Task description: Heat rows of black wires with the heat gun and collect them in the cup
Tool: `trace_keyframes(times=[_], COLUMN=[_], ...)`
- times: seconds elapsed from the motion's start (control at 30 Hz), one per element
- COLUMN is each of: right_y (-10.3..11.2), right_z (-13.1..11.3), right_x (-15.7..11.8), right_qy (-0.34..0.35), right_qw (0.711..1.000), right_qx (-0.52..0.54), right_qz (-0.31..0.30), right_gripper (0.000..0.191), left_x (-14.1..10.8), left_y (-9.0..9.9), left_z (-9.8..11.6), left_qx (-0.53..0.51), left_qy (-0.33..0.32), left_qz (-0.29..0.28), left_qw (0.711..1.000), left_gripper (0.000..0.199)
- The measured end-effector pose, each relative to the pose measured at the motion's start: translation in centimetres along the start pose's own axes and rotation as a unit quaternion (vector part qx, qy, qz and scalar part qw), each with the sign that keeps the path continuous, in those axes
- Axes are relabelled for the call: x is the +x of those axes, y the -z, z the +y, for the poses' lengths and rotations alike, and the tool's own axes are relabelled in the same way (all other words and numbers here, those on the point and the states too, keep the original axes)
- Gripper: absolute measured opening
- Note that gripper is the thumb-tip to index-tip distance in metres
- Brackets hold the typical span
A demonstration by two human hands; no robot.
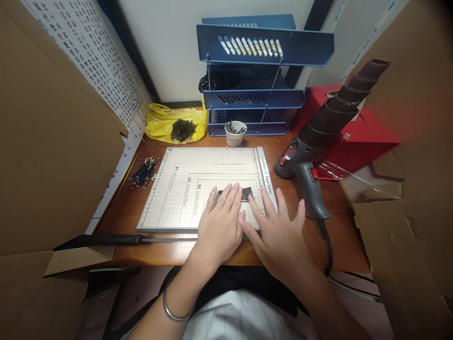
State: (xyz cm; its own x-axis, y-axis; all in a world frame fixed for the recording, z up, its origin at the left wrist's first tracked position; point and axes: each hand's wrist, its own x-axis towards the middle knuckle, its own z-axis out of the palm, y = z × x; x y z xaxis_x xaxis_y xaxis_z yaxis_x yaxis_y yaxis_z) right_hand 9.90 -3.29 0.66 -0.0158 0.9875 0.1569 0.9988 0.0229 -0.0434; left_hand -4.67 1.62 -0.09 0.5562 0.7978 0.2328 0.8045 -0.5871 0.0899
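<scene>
At the near edge of the wooden surface, the left hand lies flat, palm down and fingers open, on the pale gridded board of a paper cutter. Its fingertips touch a row of thin black sticks (short and straight, lying side by side) near the right edge of the board. The right hand is also open and flat, fingers spread, just beside the left one, and it partly covers the board's near right corner. The long black cutter handle lies along the near edge. To the right stands a grey heat gun with a dark ribbed nozzle. Near the left edge lies a loose pile of black sticks. At the far edge are a white paper cup, a yellow plastic bag, a blue tiered tray rack and a red box. Brown cardboard closes both sides.
</scene>
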Motion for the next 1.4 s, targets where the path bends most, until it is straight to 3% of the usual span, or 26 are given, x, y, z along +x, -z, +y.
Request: trace_keyframes(times=[0.2,0.37,1.03,1.4], right_y=[0.3,0.4,-0.1,-0.3], right_z=[-0.6,0.0,-1.1,0.0], right_x=[0.0,0.2,0.0,0.9], right_qy=[0.007,-0.042,-0.04,-0.023], right_qw=[1.0,0.999,0.999,1.0], right_qx=[0.018,-0.001,0.026,0.007], right_qz=[-0.019,-0.019,-0.017,-0.002], right_gripper=[0.06,0.063,0.072,0.068], left_x=[0.0,-0.1,0.0,0.1], left_y=[0.0,0.1,-0.1,0.0], left_z=[0.0,0.0,0.0,0.0], left_qx=[0.005,-0.003,0.0,-0.011], left_qy=[0.0,-0.003,0.0,0.004], left_qz=[-0.008,-0.01,0.003,0.005], left_qw=[1.0,1.0,1.0,1.0], left_gripper=[0.054,0.055,0.054,0.054])
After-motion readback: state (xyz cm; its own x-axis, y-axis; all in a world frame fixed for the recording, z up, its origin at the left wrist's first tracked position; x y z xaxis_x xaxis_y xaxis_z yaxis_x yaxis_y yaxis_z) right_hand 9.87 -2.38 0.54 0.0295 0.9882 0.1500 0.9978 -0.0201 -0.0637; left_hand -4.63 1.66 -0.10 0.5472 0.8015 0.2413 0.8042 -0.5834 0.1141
